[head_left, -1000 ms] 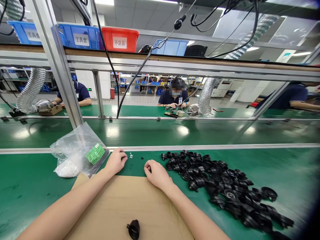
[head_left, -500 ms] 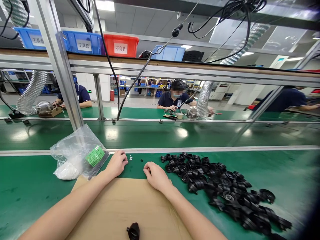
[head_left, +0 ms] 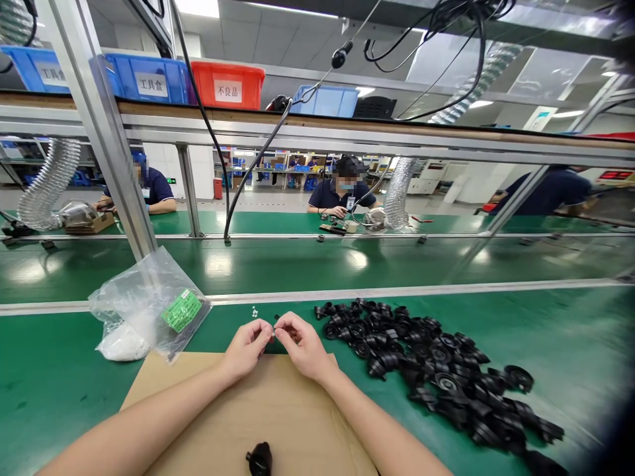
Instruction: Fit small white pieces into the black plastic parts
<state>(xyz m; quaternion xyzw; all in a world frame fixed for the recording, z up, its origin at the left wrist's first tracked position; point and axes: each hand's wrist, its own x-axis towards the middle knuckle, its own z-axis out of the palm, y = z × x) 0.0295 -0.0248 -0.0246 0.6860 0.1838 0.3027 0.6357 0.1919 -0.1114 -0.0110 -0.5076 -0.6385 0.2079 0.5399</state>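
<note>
My left hand (head_left: pixel 247 346) and my right hand (head_left: pixel 301 345) meet fingertip to fingertip above the far edge of a brown cardboard sheet (head_left: pixel 198 416). Both are closed in a pinch. A tiny pale bit shows between the fingertips, too small to name, and I cannot make out which hand grips it. Just beyond lie several small white pieces (head_left: pixel 254 311) and a tiny black piece (head_left: pixel 276 317), partly behind my fingers. A black plastic fitting (head_left: pixel 260 459) rests at the near edge of the cardboard.
Many black plastic fittings (head_left: pixel 441 370) are heaped on the green table (head_left: pixel 570 344) at right. To the left sits a clear plastic bag (head_left: pixel 149 311) with a green label and white contents. A metal post (head_left: pixel 106 132) rises behind it. Co-workers sit across the bench.
My left hand has moved right from beside the white pieces to meet my right hand. The tiny pale bit now shows between the fingertips. The view has shifted slightly.
</note>
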